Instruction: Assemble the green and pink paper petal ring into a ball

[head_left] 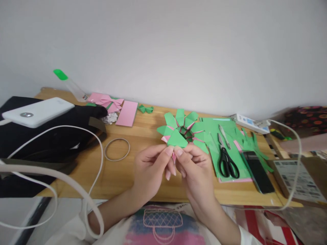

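A green and pink folded paper flower [180,116] is held above the front half of the wooden table, its green petals spread around a hollow middle. My left hand [152,168] pinches the nearest petal's lower edge between thumb and fingers. Right beside it, my right hand [196,168] pinches the same edge, the two thumbs almost touching. Some pink paper shows just under the thumbs. The fingertips behind the paper are partly hidden. Closest on the right are black-handled scissors [227,163], lying on a stack of green paper [213,131].
On the right lie a utility knife [224,136], a phone [258,172], green paper strips [255,144] and a power strip [247,122]. To the left are a ring-shaped band [117,149], pink paper [127,113], a glue bottle [74,86], a black bag [51,143] and a power bank [41,110] with a white cable.
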Motion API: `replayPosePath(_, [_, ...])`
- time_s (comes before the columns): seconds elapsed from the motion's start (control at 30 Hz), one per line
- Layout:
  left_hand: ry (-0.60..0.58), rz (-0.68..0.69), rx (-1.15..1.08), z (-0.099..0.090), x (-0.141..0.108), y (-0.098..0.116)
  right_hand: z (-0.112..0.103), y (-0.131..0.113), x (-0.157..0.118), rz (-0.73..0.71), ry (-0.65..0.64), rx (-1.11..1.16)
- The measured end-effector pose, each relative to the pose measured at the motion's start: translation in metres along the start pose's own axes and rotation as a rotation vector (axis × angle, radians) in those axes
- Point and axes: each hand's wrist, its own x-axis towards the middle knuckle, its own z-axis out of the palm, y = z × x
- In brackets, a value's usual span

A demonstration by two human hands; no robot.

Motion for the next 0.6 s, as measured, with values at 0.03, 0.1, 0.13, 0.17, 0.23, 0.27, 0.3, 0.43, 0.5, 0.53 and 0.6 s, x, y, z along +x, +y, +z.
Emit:
replayPosePath(0.03, [-0.011,0.005,-0.021,-0.0003,0.0003,-0.0003,-0.0005,0.0007,-0.0006,0.003,-0.001,0.007])
replayPosePath(0.1, [-0.034,0.022,-0.056,-0.0008,0.0010,-0.0012,-0.0007,0.0015,-0.0019,-0.021,-0.009,0.011])
replayPosePath(0.13, [-0.048,0.039,-0.067,-0.0011,0.0013,-0.0018,-0.0003,0.0014,-0.0024,-0.043,-0.018,0.005])
replayPosePath(0.17, [-0.061,0.059,-0.072,-0.0014,0.0015,-0.0026,0.0003,0.0011,-0.0028,-0.068,-0.027,-0.011])
replayPosePath(0.23, [-0.071,0.100,-0.058,-0.0023,0.0017,-0.0046,0.0017,0.0000,-0.0033,-0.128,-0.020,-0.074])
replayPosePath(0.27, [-0.064,0.119,-0.039,-0.0029,0.0016,-0.0056,0.0023,-0.0006,-0.0034,-0.159,0.007,-0.115])
replayPosePath(0.3, [-0.048,0.134,-0.012,-0.0035,0.0014,-0.0066,0.0025,-0.0011,-0.0036,-0.192,0.049,-0.153])
replayPosePath(0.43, [0.048,0.188,0.102,-0.0048,0.0003,-0.0080,0.0011,-0.0024,-0.0041,-0.274,0.199,-0.231])
replayPosePath(0.5, [0.101,0.209,0.142,-0.0045,0.0003,-0.0067,-0.0002,-0.0029,-0.0044,-0.259,0.208,-0.227])
replayPosePath(0.53, [0.120,0.214,0.158,-0.0043,0.0004,-0.0060,-0.0010,-0.0031,-0.0045,-0.245,0.205,-0.219])
replayPosePath(0.6, [0.129,0.208,0.163,-0.0040,0.0007,-0.0046,-0.0026,-0.0030,-0.0046,-0.215,0.185,-0.194])
